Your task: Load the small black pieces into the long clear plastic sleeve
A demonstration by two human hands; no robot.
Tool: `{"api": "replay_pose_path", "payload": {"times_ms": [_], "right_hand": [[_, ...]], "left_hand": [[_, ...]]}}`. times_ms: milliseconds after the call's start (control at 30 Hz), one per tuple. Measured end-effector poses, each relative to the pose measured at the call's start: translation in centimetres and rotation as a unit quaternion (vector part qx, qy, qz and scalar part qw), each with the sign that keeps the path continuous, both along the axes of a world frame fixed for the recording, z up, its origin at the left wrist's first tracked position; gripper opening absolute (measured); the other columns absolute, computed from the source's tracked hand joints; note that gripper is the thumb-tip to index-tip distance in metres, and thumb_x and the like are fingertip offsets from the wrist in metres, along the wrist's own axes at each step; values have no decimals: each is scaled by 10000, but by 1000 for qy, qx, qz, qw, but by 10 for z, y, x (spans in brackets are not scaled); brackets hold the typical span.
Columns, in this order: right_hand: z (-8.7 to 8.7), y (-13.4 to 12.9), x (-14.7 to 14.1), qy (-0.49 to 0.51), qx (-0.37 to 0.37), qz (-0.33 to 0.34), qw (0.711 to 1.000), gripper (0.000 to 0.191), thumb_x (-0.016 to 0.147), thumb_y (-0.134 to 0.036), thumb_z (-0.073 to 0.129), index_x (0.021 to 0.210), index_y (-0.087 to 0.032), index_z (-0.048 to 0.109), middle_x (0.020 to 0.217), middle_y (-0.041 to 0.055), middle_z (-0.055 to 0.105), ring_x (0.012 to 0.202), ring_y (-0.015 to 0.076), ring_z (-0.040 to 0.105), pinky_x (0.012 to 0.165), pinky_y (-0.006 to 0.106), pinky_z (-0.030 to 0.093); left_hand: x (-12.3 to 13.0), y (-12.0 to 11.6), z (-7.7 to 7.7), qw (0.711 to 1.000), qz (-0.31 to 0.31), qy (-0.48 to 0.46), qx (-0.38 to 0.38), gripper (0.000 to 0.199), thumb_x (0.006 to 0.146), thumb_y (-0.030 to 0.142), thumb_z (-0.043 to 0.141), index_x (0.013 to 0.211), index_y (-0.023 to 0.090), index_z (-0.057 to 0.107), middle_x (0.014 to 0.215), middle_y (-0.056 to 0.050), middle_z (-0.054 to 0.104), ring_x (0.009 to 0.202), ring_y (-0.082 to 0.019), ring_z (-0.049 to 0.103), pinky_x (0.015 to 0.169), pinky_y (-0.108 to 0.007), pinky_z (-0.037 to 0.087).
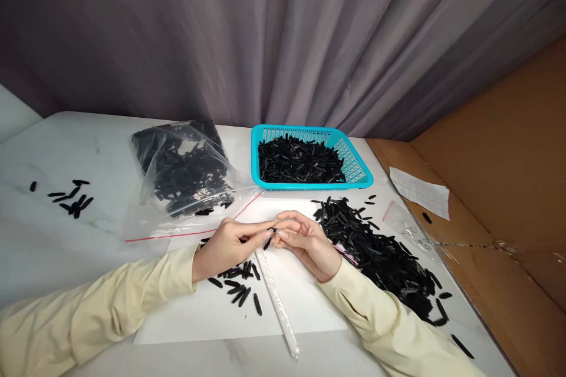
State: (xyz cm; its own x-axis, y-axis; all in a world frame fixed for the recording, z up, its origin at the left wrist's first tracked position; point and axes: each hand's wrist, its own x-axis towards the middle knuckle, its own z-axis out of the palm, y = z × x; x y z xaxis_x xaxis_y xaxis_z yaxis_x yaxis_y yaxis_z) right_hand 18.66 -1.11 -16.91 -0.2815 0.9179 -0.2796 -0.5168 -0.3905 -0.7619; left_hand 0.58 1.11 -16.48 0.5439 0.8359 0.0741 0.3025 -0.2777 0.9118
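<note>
My left hand [234, 242] and my right hand [309, 242] meet above a white sheet [309, 312]. Fingertips of both pinch a small, slim black piece [267, 243], mostly covered by the fingers. Under them a long, narrow white strip [277, 306] runs down the sheet toward me. Below my left hand lie several loose black pieces [241, 291] with tapered ends. Just right of my right hand spreads a large heap of similar black pieces [375, 253].
Behind my hands stands a turquoise plastic basket [312, 187] holding many black pieces. A clear zip bag [186, 171] of them lies to its left. More pieces [77, 203] are scattered far left. Cardboard [495, 147] and a printed paper [420, 191] border the right side.
</note>
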Motion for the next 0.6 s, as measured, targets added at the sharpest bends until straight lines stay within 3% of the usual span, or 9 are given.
{"api": "replay_pose_path", "payload": {"times_ms": [233, 600], "right_hand": [[0, 1, 3, 10, 1, 16, 1000, 235, 657, -205, 771, 832, -152, 625, 722, 28, 721, 671, 137, 686, 688, 244, 544], [0, 1, 3, 6, 2, 25, 1000, 236, 678, -215, 759, 847, -146, 609, 680, 38, 724, 659, 134, 696, 652, 211, 547]], "left_hand": [[0, -1, 0, 998, 6, -18, 53, 346, 846, 235, 488, 1111, 102, 666, 423, 84, 243, 418, -65, 182, 345, -205, 164], [1, -1, 1, 997, 6, -12, 70, 377, 849, 238, 476, 1133, 54, 641, 453, 86, 222, 435, -65, 181, 363, -195, 179]]}}
